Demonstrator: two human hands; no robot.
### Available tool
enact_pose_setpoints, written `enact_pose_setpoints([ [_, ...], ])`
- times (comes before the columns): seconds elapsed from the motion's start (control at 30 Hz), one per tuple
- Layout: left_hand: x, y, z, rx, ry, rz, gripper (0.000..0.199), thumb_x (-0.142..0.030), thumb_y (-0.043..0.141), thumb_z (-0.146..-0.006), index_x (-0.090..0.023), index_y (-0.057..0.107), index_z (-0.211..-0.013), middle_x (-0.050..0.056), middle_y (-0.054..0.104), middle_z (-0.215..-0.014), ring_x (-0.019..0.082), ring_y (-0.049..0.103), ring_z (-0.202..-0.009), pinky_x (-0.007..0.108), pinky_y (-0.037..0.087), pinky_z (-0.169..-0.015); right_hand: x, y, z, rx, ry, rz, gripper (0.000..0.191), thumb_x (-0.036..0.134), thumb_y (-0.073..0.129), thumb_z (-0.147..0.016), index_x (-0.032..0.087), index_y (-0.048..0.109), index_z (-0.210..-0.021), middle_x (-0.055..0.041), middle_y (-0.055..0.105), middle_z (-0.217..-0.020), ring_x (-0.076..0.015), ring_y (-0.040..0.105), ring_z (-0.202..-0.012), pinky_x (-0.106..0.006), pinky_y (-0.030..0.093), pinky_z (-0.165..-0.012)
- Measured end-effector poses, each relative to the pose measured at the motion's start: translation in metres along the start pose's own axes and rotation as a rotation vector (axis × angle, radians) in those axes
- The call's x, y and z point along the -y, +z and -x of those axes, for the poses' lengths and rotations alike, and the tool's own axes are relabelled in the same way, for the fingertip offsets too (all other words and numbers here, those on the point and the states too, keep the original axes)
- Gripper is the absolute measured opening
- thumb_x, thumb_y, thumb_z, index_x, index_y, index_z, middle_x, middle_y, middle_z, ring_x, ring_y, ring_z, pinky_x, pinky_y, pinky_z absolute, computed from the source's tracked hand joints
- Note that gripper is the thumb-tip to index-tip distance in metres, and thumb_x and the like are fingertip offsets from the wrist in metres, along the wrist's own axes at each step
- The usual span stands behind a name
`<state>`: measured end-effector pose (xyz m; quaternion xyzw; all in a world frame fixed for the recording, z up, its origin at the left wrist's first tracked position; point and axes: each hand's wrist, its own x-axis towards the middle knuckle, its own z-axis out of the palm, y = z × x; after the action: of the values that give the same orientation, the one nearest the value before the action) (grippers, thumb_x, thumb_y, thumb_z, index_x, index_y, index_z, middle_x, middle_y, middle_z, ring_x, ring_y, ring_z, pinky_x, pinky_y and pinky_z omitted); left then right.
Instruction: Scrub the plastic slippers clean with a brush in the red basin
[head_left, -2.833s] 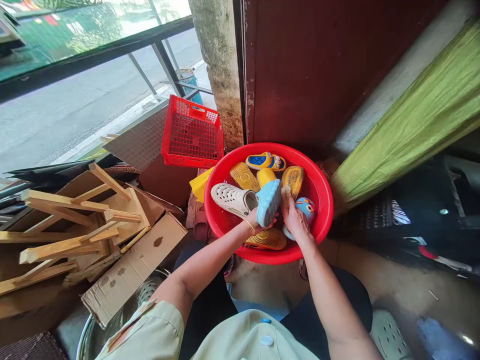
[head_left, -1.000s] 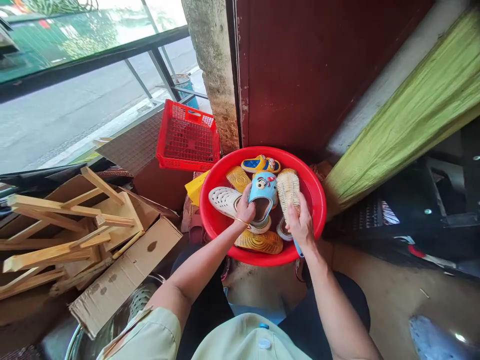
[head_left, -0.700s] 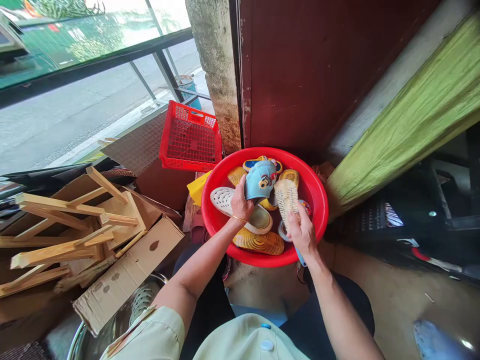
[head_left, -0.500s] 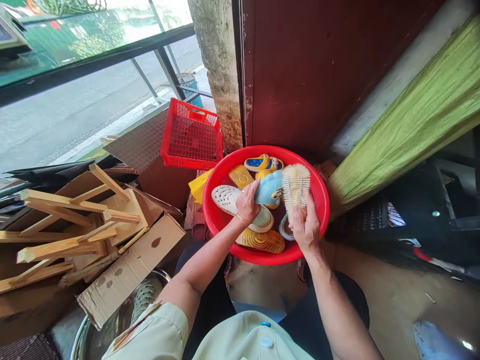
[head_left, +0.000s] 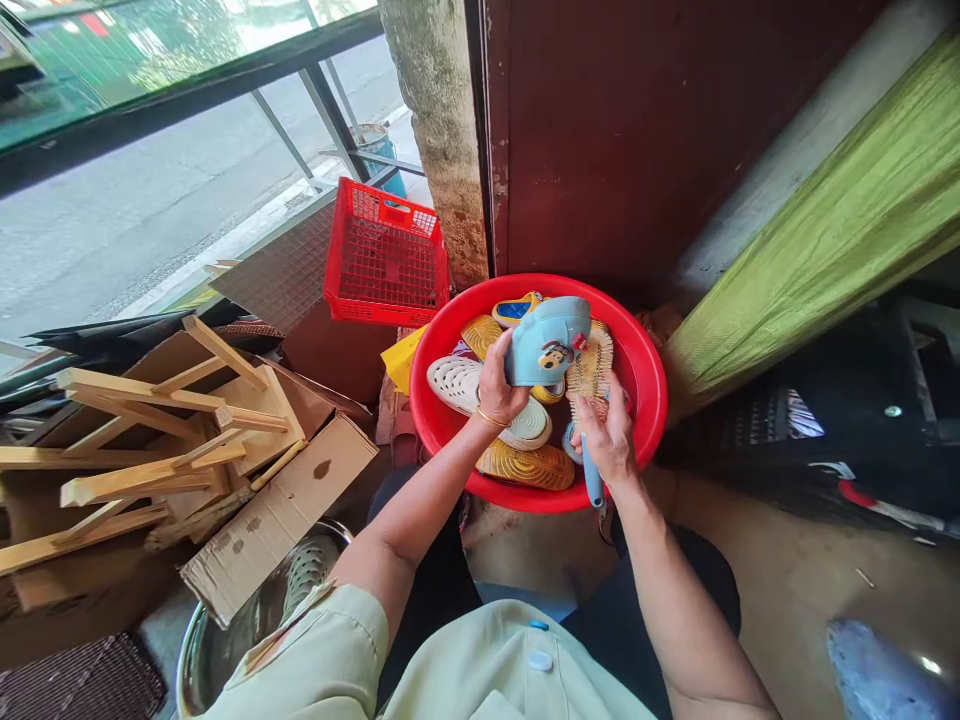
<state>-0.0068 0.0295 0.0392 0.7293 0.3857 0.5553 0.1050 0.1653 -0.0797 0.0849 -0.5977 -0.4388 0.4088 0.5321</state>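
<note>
My left hand (head_left: 501,388) grips a light-blue slipper (head_left: 546,342) with a cartoon print on its upper. My right hand (head_left: 606,438) is shut around a scrubbing brush (head_left: 590,368) with a blue handle and pale bristles, which press against the slipper's side. Both hands are above a red plastic basin (head_left: 646,400). In it lie a white perforated clog (head_left: 454,385), a golden-soled slipper (head_left: 525,466) and a blue-and-yellow slipper (head_left: 516,310). Other footwear is partly hidden beneath my hands.
A red plastic crate (head_left: 386,255) stands behind the basin, beside a concrete pillar (head_left: 442,130) and a dark red door (head_left: 615,130). Wooden sticks lie on a cardboard box (head_left: 277,520) at left. A steel basin (head_left: 225,665) sits below, and green cloth (head_left: 817,230) hangs at right.
The light-blue slipper has turned from lying sideways to a more upright position. The brush has dropped lower and closer to it. My head view has shifted slightly.
</note>
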Motion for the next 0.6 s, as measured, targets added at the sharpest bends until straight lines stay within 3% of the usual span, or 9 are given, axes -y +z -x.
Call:
enact_pose_setpoints([
  [0.13, -0.017, 0.000, 0.001, 0.151, 0.149, 0.206, 0.084, -0.050, 0.068, -0.090, -0.018, 0.029, -0.157, 0.023, 0.045, -0.157, 0.037, 0.045, -0.146, 0.054, 0.039, -0.119, 0.004, -0.004, -0.006, 0.030, 0.049, -0.122, 0.065, 0.053, 0.067, -0.088, 0.027, 0.046, -0.144, 0.0006, 0.073, -0.086, -0.0100, 0.054, -0.040, -0.022, 0.044, -0.034],
  [0.3, -0.018, -0.014, -0.009, 0.321, 0.194, 0.333, 0.095, -0.058, 0.078, -0.082, -0.026, 0.032, -0.159, 0.020, 0.024, -0.170, 0.043, 0.026, -0.156, 0.061, 0.030, -0.124, 0.004, -0.010, -0.007, 0.111, 0.066, -0.282, 0.036, 0.051, 0.064, -0.091, 0.027, 0.055, -0.115, 0.0066, 0.065, -0.072, -0.0082, 0.049, -0.036, -0.021, 0.038, -0.031],
  [0.4, -0.013, -0.022, -0.016, 0.422, 0.108, 0.421, 0.097, -0.066, 0.079, -0.077, -0.027, 0.040, -0.157, 0.019, 0.031, -0.168, 0.044, 0.029, -0.155, 0.061, 0.029, -0.124, 0.003, -0.010, -0.007, 0.149, 0.081, -0.321, 0.032, 0.051, 0.064, -0.091, 0.027, 0.055, -0.110, 0.0074, 0.063, -0.070, -0.0078, 0.048, -0.035, -0.021, 0.037, -0.030],
  [0.53, -0.007, -0.022, -0.020, 0.467, -0.109, 0.622, 0.077, -0.060, 0.072, -0.087, -0.028, 0.046, -0.153, 0.014, 0.048, -0.157, 0.037, 0.045, -0.147, 0.055, 0.036, -0.122, -0.001, -0.007, -0.010, 0.173, 0.125, -0.356, 0.032, 0.050, 0.066, -0.090, 0.027, 0.055, -0.110, 0.0080, 0.062, -0.068, -0.0078, 0.047, -0.034, -0.020, 0.036, -0.030],
  [0.6, -0.003, -0.019, -0.020, 0.469, -0.194, 0.658, 0.086, -0.058, 0.077, -0.084, -0.028, 0.042, -0.156, 0.014, 0.048, -0.157, 0.037, 0.047, -0.145, 0.054, 0.038, -0.121, -0.002, -0.006, -0.013, 0.179, 0.142, -0.372, 0.033, 0.050, 0.067, -0.090, 0.028, 0.054, -0.111, 0.0082, 0.062, -0.067, -0.0078, 0.046, -0.034, -0.020, 0.035, -0.029],
])
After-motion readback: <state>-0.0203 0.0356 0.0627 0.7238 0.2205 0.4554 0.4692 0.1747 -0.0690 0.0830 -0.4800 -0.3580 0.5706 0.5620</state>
